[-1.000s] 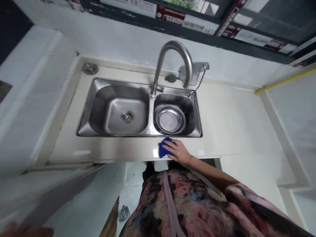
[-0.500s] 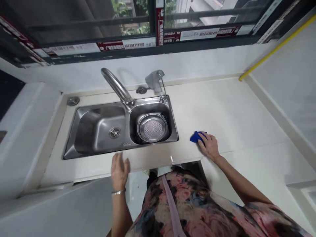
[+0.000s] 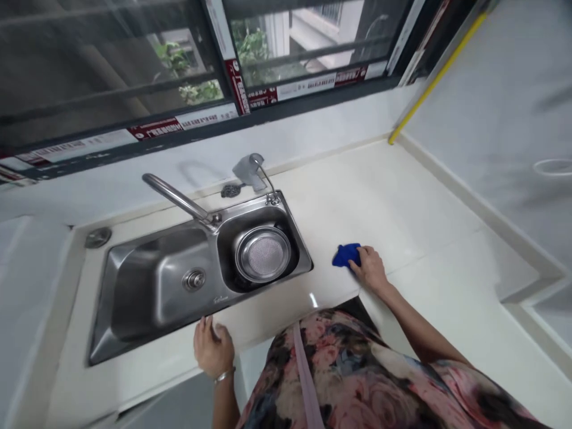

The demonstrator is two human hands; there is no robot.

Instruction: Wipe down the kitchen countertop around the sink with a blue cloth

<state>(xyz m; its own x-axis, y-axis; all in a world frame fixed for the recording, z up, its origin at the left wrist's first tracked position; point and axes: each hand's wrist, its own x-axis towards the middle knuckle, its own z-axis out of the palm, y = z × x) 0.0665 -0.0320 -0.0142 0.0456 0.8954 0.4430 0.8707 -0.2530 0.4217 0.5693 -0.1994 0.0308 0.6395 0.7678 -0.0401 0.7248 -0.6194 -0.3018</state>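
A blue cloth (image 3: 346, 255) lies bunched on the white countertop (image 3: 357, 196), right of the sink. My right hand (image 3: 370, 268) grips its right end between thumb and fingers; the rest of the cloth sticks out to the left. At the counter's front edge, before the left basin, my left hand (image 3: 213, 347) rests with thumb and fingers apart and nothing in it. The steel double sink (image 3: 220, 256) is behind it. In the right basin sits a round perforated colander (image 3: 264, 254), with a dark item partly hidden around it.
A curved faucet (image 3: 179, 199) rises behind the sink. Next to it stand a grey-wrapped dispenser or spout (image 3: 251, 171) and a dark drain piece (image 3: 231, 190). A round metal lid (image 3: 98, 238) lies at the back left. A yellow pipe (image 3: 438, 77) runs down the right corner.
The view has turned and shifted. My right hand stays on the cloth, of which more shows now. My left hand remains at the front edge of the counter.
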